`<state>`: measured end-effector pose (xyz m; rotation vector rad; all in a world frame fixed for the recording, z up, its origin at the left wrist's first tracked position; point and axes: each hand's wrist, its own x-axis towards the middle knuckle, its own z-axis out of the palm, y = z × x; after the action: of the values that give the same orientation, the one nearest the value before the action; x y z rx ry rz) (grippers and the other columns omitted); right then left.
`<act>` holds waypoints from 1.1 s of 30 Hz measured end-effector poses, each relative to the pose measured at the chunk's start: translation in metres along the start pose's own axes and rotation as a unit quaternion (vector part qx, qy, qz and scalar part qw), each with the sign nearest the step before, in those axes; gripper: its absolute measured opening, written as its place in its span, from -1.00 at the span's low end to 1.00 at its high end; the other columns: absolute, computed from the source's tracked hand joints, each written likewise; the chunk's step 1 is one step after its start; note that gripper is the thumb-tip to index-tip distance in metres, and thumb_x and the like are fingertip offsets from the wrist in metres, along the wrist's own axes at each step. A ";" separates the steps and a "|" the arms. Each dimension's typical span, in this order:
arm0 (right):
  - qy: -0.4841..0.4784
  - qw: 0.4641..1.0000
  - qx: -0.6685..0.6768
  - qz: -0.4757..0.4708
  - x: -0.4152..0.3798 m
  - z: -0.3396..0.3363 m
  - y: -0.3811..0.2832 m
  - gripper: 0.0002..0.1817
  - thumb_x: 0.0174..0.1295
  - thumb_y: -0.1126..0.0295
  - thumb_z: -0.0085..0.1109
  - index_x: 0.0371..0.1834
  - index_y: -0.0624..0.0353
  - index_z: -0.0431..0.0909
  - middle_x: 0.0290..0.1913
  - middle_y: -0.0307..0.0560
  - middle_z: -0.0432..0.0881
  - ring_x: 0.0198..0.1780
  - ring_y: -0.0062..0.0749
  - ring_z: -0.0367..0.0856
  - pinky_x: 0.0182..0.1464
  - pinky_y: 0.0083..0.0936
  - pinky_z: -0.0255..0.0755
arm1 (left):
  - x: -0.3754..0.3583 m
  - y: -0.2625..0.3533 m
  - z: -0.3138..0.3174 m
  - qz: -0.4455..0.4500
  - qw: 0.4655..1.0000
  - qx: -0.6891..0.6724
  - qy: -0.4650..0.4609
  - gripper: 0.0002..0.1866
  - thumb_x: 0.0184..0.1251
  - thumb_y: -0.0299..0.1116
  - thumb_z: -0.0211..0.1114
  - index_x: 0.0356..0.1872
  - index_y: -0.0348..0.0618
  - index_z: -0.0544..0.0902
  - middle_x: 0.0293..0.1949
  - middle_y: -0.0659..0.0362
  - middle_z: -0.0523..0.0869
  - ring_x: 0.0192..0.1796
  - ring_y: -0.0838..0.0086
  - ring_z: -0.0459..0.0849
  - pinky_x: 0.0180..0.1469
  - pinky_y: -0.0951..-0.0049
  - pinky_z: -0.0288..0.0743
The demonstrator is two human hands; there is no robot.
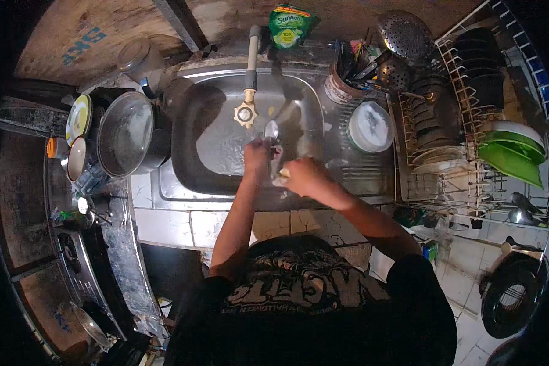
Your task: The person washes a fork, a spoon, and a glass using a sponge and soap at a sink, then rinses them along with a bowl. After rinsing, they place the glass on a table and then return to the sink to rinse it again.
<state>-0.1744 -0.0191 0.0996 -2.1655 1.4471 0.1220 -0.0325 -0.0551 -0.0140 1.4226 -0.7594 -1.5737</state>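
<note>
Over the front part of the metal sink, my left hand is closed around a spoon, whose shiny bowl points up toward the tap. My right hand is beside it on the right, fingers curled on a pale yellowish sponge, close to the spoon's handle. Most of the sponge and part of the handle are hidden by my fingers. A tap with a star-shaped knob hangs from a grey pipe above the basin, just beyond the spoon.
A large pot stands left of the sink. On the right drainboard sits a white tub, with a utensil holder behind it. A dish rack holds plates and green bowls. A Sunlight pouch hangs at the back.
</note>
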 end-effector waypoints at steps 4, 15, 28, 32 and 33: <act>0.064 0.972 0.227 0.017 0.029 -0.014 0.037 -0.66 0.13 0.30 0.16 -0.05 0.22 0.50 -0.27 0.17 0.64 -0.21 0.01 0.65 -0.12 -0.16 0.49 | -0.011 0.002 -0.004 -0.038 0.991 -0.132 -0.010 -0.85 0.33 -0.53 0.08 -0.24 -0.47 0.54 -0.32 -0.01 0.68 -0.44 0.45 0.64 -0.44 0.57 0.48; 0.234 0.924 -0.015 -0.303 0.059 0.027 0.037 -0.74 -0.01 0.57 0.11 -0.23 0.10 0.66 -0.01 -0.11 0.54 0.01 -0.21 0.54 -0.02 -0.35 0.52 | -0.037 0.033 -0.014 -0.047 0.979 -0.190 -0.063 -0.84 0.19 -0.67 0.10 -0.23 -0.45 0.58 -0.35 0.04 0.63 -0.49 0.55 0.45 -0.44 0.58 0.30; 0.323 0.931 -0.088 0.147 0.013 -0.029 0.254 -0.73 0.06 0.46 0.21 -0.12 0.12 0.63 -0.11 0.15 0.60 -0.07 0.02 0.59 -0.07 -0.25 0.49 | 0.013 -0.019 -0.061 -0.030 0.991 -0.130 0.018 -0.87 0.14 -0.58 0.15 -0.35 -0.46 0.61 -0.37 0.01 0.69 -0.35 0.42 0.69 -0.28 0.56 0.57; 0.248 0.938 -0.106 0.218 0.006 -0.044 0.222 -0.71 0.05 0.41 0.24 -0.11 0.16 0.60 -0.16 0.17 0.61 -0.06 0.04 0.59 -0.08 -0.24 0.48 | 0.028 -0.042 -0.077 0.090 0.994 0.065 -0.015 -0.87 0.15 -0.55 0.15 -0.36 -0.40 0.63 -0.36 0.07 0.71 -0.38 0.42 0.69 -0.29 0.49 0.59; 0.314 0.937 -0.040 0.150 0.017 -0.035 0.210 -0.68 0.04 0.39 0.25 -0.09 0.17 0.58 -0.17 0.16 0.62 -0.07 0.04 0.60 -0.09 -0.25 0.48 | 0.028 -0.042 -0.077 0.089 0.994 0.064 -0.013 -0.87 0.15 -0.55 0.15 -0.36 -0.40 0.63 -0.36 0.07 0.71 -0.38 0.42 0.69 -0.29 0.49 0.59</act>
<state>-0.3591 -0.1099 0.0448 -2.1275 2.1518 -0.4536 0.0352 -0.0531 -0.0756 1.3862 -0.9915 -1.4304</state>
